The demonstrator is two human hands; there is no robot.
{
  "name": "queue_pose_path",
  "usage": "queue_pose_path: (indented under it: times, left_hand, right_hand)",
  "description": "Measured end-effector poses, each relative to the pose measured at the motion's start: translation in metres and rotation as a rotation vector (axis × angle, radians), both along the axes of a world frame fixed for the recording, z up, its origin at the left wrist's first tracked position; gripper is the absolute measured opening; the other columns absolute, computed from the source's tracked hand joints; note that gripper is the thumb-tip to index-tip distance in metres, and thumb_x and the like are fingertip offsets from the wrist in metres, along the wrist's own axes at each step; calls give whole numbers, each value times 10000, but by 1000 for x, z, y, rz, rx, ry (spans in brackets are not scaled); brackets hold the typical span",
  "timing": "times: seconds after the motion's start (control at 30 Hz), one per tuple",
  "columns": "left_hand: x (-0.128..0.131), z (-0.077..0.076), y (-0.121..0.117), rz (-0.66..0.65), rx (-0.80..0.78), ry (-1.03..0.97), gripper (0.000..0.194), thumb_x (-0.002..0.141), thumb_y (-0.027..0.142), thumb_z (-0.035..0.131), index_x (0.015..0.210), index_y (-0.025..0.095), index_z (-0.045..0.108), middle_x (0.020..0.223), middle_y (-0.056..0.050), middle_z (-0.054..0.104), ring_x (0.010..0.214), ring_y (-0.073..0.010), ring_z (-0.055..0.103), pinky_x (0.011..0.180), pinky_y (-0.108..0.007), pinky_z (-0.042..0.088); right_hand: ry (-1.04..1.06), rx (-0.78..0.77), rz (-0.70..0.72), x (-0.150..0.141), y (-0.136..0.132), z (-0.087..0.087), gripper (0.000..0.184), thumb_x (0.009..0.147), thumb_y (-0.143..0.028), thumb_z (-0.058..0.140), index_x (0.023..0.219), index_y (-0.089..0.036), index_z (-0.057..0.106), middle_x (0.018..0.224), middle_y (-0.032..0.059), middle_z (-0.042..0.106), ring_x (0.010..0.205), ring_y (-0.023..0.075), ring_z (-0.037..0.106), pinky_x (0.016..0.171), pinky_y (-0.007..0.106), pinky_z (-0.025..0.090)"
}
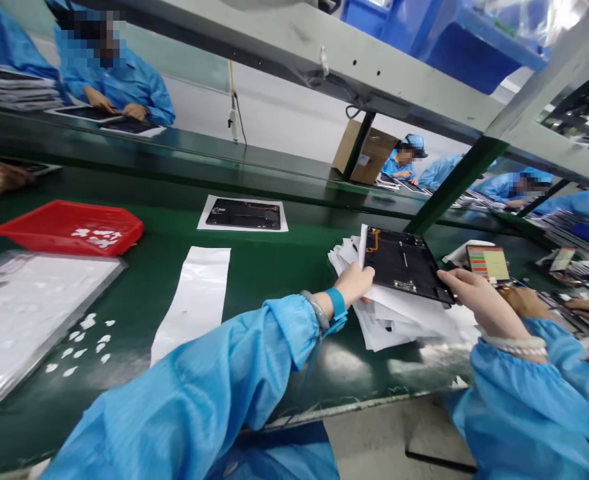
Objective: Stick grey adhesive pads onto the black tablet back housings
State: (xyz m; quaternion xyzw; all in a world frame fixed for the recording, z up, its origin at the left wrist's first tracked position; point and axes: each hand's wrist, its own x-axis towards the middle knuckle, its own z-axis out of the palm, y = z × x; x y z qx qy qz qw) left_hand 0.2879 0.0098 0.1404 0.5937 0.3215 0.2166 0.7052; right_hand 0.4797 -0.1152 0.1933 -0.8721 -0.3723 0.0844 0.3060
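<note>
Between my two hands is a black tablet back housing (399, 263), with an orange flex cable along its left end. My left hand (354, 283) is closed on the housing's left edge, along with a white sheet beneath it. The fingers of my right hand (474, 293) pinch its lower right corner. Under the housing lies an untidy stack of white paper sheets (382, 333). A second black housing (244, 215) rests on a white sheet farther back on the green bench, apart from both hands.
To the left are a red tray (69, 223) with white pieces, a plastic-covered white stack (29, 313), several loose white bits (79, 337) and a white paper strip (192, 300). A green post (454, 187) rises beyond the stack. A co-worker's hand (524, 302) is close on the right.
</note>
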Motion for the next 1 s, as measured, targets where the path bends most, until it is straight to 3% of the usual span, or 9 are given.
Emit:
queue_pose_path:
  times: [0.1,0.2,0.37,0.47,0.57,0.67,0.77,0.87,1.0]
  left_hand:
    - [-57,13,14,-33,-2,57,188,843,198,423,932,130,573,820,-47,610,624,-138,603,540,-245,548]
    - [-132,17,34,-115,-2,166,108,825,202,477,827,138,564,655,-3,584,491,-101,552,495,-216,522]
    - [-224,-3,67,-231,-13,421,105,765,237,575,741,135,585,543,1,559,388,-90,468,374,-177,413]
    - [-241,-23,80,-226,58,527,111,768,236,573,730,143,621,527,5,546,358,-88,417,356,-193,373]
    - [-245,-33,81,-165,198,595,129,797,248,568,791,155,656,555,3,555,421,-114,485,452,-223,438]
    - [-257,-29,66,-18,384,614,274,825,288,585,1079,190,614,901,-45,637,755,-182,623,711,-270,493]
    - [-286,-26,38,124,625,641,324,907,307,501,1219,224,516,1234,-65,520,1079,-225,546,915,-320,411]
    - [-316,-42,11,-45,1015,641,216,938,332,476,1055,187,586,1090,-53,599,1043,-199,557,916,-304,388]
    - [-330,-76,-6,-115,1127,606,441,781,441,689,1105,173,556,1144,-70,597,1088,-213,521,928,-317,345]
  right_hand:
    - [288,58,199,-50,-19,-11,438,765,-592,536,596,-192,478,546,-9,493,509,105,426,498,239,351]
    - [640,-1,444,-103,-33,-35,440,779,-598,554,661,-174,540,592,10,542,525,105,460,504,230,370]
    - [761,-218,755,-177,-22,-77,418,829,-568,517,718,-167,557,650,13,565,577,104,499,534,218,379]
    - [745,-263,905,-216,0,-91,404,852,-558,476,740,-174,531,673,-2,558,556,93,500,538,218,380]
    - [654,-329,1033,-247,18,-96,360,889,-519,423,779,-189,516,656,-25,536,520,89,494,532,219,372]
    - [457,-369,1130,-262,27,-96,332,920,-470,382,791,-202,531,621,-27,534,572,113,515,555,222,367]
    - [317,-374,1178,-265,34,-96,326,928,-447,376,782,-212,549,662,-18,577,625,128,530,568,221,369]
    - [269,-405,1201,-268,42,-93,301,931,-425,385,793,-220,554,692,-24,603,631,125,550,571,217,379]
    - [189,-407,1294,-286,53,-91,259,946,-367,383,811,-226,555,742,-22,631,674,124,591,634,225,429]
